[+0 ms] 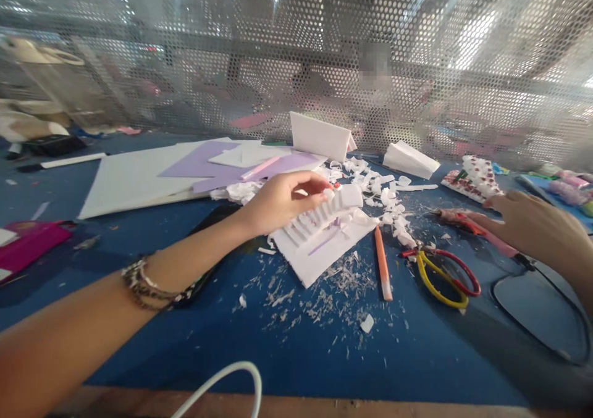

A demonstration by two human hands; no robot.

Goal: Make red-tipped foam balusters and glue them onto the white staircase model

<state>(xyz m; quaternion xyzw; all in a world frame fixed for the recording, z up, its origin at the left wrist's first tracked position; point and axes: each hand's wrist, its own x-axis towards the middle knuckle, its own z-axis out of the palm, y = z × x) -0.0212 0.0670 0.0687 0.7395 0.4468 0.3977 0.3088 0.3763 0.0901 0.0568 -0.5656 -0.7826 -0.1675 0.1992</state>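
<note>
My left hand (282,200) is closed in a pinch on a white foam staircase model (324,211) that rests on a white foam base sheet (319,251) on the blue table. My right hand (528,226) lies at the right over a pink and red corded tool (467,226), its fingers curled around the handle. The tool's black cord (542,307) loops toward the table's right edge. A bead bracelet (148,285) sits on my left wrist.
Scissors with red and yellow handles (442,273) and an orange pen (383,263) lie between my hands among several white foam scraps. White and lilac sheets (152,174) lie at the back left. A perforated metal screen (296,54) closes the back. A white cable (227,381) curves at the front edge.
</note>
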